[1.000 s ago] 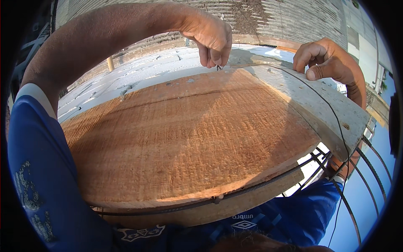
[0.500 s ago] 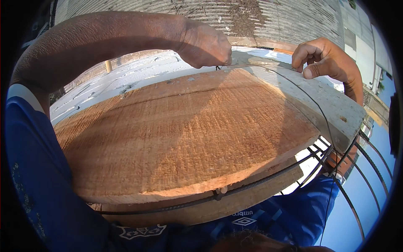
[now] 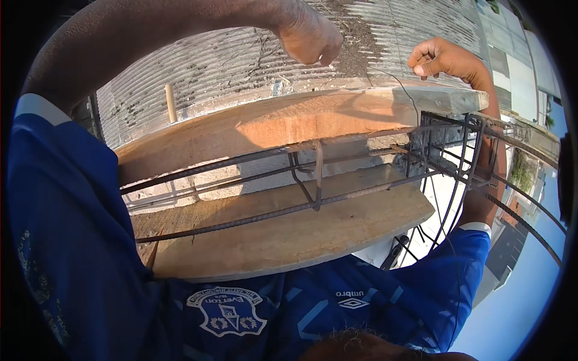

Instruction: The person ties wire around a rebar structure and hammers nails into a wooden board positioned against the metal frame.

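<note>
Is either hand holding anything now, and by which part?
It cannot be told for certain. The left hand and the right hand are both curled near a thin dark wire, but no clear grip on any part of it shows.

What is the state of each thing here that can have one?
Left hand: fingers curled, hold unclear
Right hand: fingers bent, hold unclear
Wire: curved, slack
Upper board: partly sunlit
Steel bars: joined as a cage
Roof: littered with debris
Left sleeve: speckled

Weathered grey corrugated roofing (image 3: 427, 27) beyond, dark crumbly debris (image 3: 359, 42) strewn across it, pale cylindrical post (image 3: 171, 103) in front at left, flat whitish wall panels (image 3: 521, 77) at right, blue sky (image 3: 515, 313) lower right.
</note>
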The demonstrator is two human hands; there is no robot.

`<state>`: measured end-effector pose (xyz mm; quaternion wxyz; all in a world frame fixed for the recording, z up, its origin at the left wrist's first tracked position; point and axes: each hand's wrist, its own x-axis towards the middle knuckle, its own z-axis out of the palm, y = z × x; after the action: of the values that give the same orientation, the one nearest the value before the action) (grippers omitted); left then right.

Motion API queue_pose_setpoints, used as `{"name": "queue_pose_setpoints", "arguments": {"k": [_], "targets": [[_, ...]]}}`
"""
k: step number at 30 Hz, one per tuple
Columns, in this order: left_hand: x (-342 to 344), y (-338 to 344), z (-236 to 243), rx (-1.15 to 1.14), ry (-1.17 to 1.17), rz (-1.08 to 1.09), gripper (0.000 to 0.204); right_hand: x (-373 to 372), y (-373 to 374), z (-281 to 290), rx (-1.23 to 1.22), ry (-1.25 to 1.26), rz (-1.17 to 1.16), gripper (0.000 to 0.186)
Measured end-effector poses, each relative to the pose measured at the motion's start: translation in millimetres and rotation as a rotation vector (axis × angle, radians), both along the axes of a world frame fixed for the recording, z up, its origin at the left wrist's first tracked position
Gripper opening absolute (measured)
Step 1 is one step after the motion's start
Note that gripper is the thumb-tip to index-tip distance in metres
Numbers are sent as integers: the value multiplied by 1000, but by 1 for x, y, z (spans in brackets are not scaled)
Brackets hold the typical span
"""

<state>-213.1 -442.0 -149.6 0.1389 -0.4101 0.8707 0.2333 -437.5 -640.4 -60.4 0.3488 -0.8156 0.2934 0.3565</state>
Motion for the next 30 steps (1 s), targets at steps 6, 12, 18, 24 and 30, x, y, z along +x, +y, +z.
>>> {"name": "queue_pose_setpoints", "arguments": {"k": [6,12,18,24,30], "targets": [[-22,32,71,309,601,556,26,-22,-9,2,30,-181,53,39],[-40,59,125,273,498,731,32,-40,12,41,61,-482,-164,40],[-58,62,122,-205,542,510,23,-77,40,79,-23,-625,-224,43],[-54,53,119,-222,405,483,22,-138,93,100,-103,-757,-339,46],[-55,54,112,-222,423,489,24,-206,162,124,-225,-865,-469,49]]}}
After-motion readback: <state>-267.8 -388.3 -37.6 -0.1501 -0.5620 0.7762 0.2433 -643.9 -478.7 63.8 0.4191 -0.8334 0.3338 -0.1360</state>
